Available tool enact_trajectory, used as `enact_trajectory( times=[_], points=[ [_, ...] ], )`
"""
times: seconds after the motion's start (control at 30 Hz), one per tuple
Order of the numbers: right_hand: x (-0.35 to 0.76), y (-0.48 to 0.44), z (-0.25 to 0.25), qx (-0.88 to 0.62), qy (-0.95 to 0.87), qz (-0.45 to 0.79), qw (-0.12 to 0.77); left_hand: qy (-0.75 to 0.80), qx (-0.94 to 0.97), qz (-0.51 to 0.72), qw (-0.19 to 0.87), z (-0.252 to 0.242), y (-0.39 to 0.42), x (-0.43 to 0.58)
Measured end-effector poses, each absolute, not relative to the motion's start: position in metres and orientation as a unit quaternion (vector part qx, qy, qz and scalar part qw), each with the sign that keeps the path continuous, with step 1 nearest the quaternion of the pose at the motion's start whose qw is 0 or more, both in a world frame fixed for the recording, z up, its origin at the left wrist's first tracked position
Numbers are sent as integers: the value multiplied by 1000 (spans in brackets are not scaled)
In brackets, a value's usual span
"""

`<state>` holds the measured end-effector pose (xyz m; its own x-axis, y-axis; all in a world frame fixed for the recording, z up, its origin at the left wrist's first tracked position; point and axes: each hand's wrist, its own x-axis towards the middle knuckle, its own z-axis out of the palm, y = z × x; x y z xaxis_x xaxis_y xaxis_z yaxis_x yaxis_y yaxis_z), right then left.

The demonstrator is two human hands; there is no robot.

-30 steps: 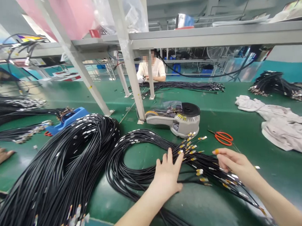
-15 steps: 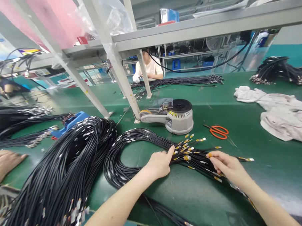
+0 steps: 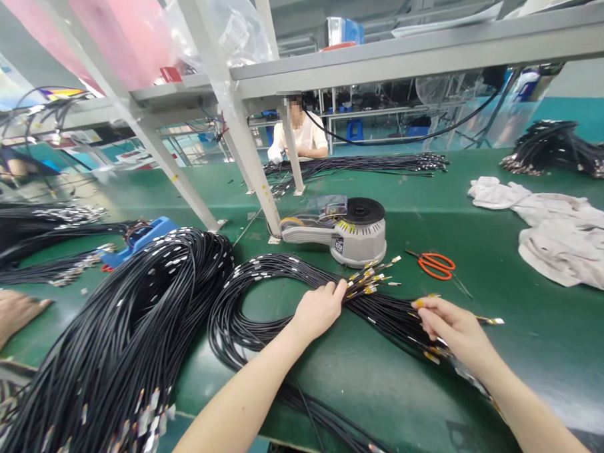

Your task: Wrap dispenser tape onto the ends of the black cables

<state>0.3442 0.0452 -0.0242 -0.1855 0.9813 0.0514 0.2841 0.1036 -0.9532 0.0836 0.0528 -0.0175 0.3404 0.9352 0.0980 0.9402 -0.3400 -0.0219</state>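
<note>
Bundle of thin black cables with gold connector tips point(image 3: 386, 313) lies under both hands. The left hand point(image 3: 318, 311) curls over it; whether it grips, I cannot tell. The right hand point(image 3: 454, 330) pinches a few strands. Sorting ends seems the step; next calls for a steady pinch. Beyond the fingertips lie a green bench mat point(image 3: 528, 363) and a grey tape dispenser point(image 3: 349, 232).

A single view is supplied, taken from the wearer's head and directed forward and downward across the green bench point(image 3: 512, 351). The left hand point(image 3: 318, 310) and right hand point(image 3: 454, 330) are framed close (lower centre), with shelving point(image 3: 399, 52) beyond.
</note>
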Motion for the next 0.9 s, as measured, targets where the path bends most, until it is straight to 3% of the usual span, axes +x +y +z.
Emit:
enact_trajectory(
  times=[0.23, 0.4, 0.57, 0.73, 0.9],
  points=[
    [361, 52, -25, -496, -557, 448, 493, -547, -831, -90, 35, -2, 24, 81],
    [357, 51, -25, -503, -559, 442, 489, -290, -946, -17, -142, 19, -39, 72],
    [350, 48, -25, -516, -575, 434, 464, -274, -961, 29, -14, -10, -75, 66],
    [347, 47, -25, -520, -578, 434, 455, -260, -966, -4, -3, -28, -68, 65],
    [347, 48, -26, -530, -584, 431, 439, -392, -919, -28, 17, -26, -26, 83]
  ],
)
